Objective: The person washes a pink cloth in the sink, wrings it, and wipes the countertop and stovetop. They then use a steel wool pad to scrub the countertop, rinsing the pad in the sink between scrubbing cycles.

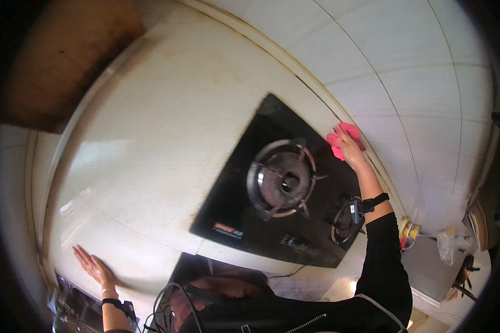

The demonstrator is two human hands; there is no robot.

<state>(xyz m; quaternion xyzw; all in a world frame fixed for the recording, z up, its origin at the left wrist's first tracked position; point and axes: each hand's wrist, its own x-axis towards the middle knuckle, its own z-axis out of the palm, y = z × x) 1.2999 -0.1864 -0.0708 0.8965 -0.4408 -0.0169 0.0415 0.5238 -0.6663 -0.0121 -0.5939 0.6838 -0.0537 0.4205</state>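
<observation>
Pink cloth (334,147) lies bunched under the right hand (348,146), whose fingers grip it at the back edge of the black gas hob (236,186), near the tiled wall (405,89). The left hand (96,268) is flat and holds nothing — whether it touches the pale counter (161,127), I cannot tell. Wiping looks under way, not finished: brownish marks remain near the counter's far-left corner — how much of the hob is already clean cannot be judged.
</observation>
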